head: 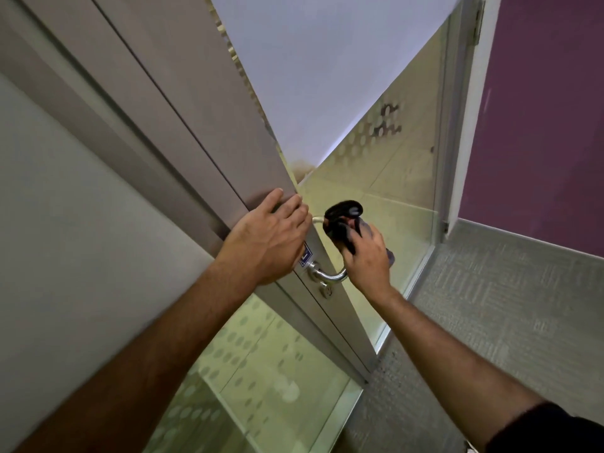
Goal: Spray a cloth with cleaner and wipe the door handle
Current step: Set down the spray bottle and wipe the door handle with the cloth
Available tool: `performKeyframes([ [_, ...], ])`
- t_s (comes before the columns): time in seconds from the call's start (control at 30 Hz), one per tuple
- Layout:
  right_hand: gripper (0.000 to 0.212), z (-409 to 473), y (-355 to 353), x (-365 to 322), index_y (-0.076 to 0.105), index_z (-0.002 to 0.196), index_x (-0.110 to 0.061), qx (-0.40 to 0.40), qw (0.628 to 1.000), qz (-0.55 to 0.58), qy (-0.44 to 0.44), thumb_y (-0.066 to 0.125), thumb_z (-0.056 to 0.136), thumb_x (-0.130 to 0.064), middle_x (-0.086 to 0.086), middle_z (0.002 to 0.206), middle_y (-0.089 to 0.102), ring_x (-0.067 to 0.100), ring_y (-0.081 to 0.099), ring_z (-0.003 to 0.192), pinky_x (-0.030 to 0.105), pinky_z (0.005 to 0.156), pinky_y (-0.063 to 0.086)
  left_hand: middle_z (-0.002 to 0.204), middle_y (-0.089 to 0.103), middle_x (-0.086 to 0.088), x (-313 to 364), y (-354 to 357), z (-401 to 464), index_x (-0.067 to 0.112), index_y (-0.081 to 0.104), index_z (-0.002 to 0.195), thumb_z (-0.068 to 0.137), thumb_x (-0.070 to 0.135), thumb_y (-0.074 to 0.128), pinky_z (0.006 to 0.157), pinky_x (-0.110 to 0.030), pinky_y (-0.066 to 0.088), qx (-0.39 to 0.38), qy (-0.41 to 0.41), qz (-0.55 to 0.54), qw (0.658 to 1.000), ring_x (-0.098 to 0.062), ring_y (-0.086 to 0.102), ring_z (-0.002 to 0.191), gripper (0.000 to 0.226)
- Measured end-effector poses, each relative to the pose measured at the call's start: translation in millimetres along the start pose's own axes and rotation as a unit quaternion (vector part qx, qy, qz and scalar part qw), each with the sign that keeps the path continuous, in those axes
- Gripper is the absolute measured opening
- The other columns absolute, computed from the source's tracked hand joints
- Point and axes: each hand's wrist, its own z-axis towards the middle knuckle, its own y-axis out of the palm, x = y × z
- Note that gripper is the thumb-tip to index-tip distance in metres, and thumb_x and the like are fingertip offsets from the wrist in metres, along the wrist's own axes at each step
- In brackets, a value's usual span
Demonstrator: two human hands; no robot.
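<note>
A curved silver door handle [330, 276] sticks out from the metal stile of a glass door [228, 132]. My right hand [367, 259] is shut on a dark cloth [341, 220] and wraps it around the handle's outer bar; the cloth bunches above my fingers. My left hand [269, 238] lies flat against the door edge just above the handle, fingers spread over the frame. A small blue label [305, 256] sits on the stile beside the handle's lower mount. No spray bottle is in view.
The door stands partly swung, with dotted frosted glass [376, 138] above and below the handle. A keyhole [327, 291] sits under the handle mount. Grey carpet [506, 305] covers the floor at right, beside a purple wall [539, 109] and a white frame.
</note>
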Motion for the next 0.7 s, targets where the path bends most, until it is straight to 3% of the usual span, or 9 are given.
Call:
performKeyframes([
  [0.07,0.035,1,2,9,0.057,0.131,-0.028,-0.01,0.999,0.032,0.035,0.049,0.099,-0.037,0.0,0.132,0.058,0.029,0.054,0.11,0.039,0.084,0.048,0.163,0.036,-0.013,0,1,1,0.009,0.031,0.156,0.101,0.041,0.01,0.124,-0.052,0.016,0.003,-0.001,0.003,1.0,-0.029,0.028,0.152,0.067],
  [0.13,0.035,5,4,10,0.055,0.131,-0.027,-0.006,0.986,0.108,0.124,0.045,0.1,-0.041,0.003,0.126,0.057,0.026,0.061,0.103,0.039,0.085,0.051,0.162,0.038,-0.013,-1,2,2,0.009,0.033,0.155,0.102,0.041,0.012,0.123,-0.052,0.017,0.009,-0.003,0.003,1.0,-0.029,0.031,0.151,0.065],
  [0.23,0.025,-3,6,-4,0.056,0.11,-0.022,0.016,0.885,0.324,0.334,0.041,0.103,-0.042,0.013,0.113,0.066,0.032,0.07,0.096,0.052,0.086,0.059,0.16,0.04,-0.013,1,1,2,0.009,0.036,0.153,0.103,0.041,0.015,0.123,-0.052,0.019,0.008,-0.003,0.001,1.0,-0.029,0.032,0.15,0.063],
  [0.3,0.024,-24,12,-22,0.052,0.107,-0.019,0.029,0.855,0.346,0.385,0.04,0.106,-0.04,0.013,0.11,0.069,0.027,0.07,0.096,0.043,0.081,0.059,0.159,0.042,-0.013,1,0,3,0.009,0.038,0.153,0.102,0.041,0.015,0.122,-0.052,0.019,0.013,-0.008,0.004,1.0,-0.028,0.034,0.15,0.064],
  [0.4,0.025,-63,19,-45,0.053,0.107,-0.011,0.015,0.859,0.33,0.391,0.041,0.108,-0.033,0.01,0.103,0.07,0.016,0.067,0.085,0.023,0.065,0.052,0.16,0.041,-0.012,0,0,3,0.01,0.038,0.153,0.101,0.043,0.013,0.121,-0.051,0.018,0.009,-0.011,-0.001,1.0,-0.027,0.034,0.15,0.066],
  [0.47,0.023,-91,20,-54,0.055,0.104,-0.012,-0.011,0.848,0.358,0.39,0.044,0.107,-0.032,0.006,0.098,0.071,0.013,0.068,0.082,0.025,0.064,0.054,0.162,0.037,-0.012,1,2,3,0.011,0.033,0.155,0.1,0.044,0.009,0.122,-0.052,0.016,0.005,-0.01,0.005,1.0,-0.027,0.031,0.152,0.069],
  [0.53,0.016,-113,14,-60,0.059,0.097,-0.021,0.016,0.846,0.371,0.382,0.049,0.105,-0.032,0.004,0.097,0.072,0.015,0.071,0.088,0.023,0.065,0.055,0.166,0.029,-0.012,0,3,3,0.011,0.024,0.158,0.101,0.046,0.008,0.124,-0.052,0.012,-0.005,-0.003,0.005,1.0,-0.028,0.024,0.154,0.069],
  [0.6,0.017,-112,1,-69,0.067,0.099,-0.022,0.071,0.856,0.38,0.344,0.054,0.101,-0.034,0.007,0.102,0.074,0.02,0.071,0.098,0.027,0.073,0.056,0.167,0.024,-0.012,0,3,2,0.011,0.019,0.159,0.102,0.046,0.009,0.125,-0.051,0.01,-0.004,0.002,-0.004,1.0,-0.027,0.021,0.156,0.068],
  [0.7,0.03,-73,-18,-91,0.072,0.111,-0.009,0.113,0.864,0.432,0.234,0.055,0.093,-0.027,0.017,0.11,0.073,0.03,0.068,0.108,0.045,0.089,0.056,0.168,0.023,-0.012,0,-2,-1,0.009,0.017,0.16,0.103,0.041,0.01,0.124,-0.047,0.019,0.03,-0.001,-0.035,0.999,-0.025,0.023,0.155,0.066],
])
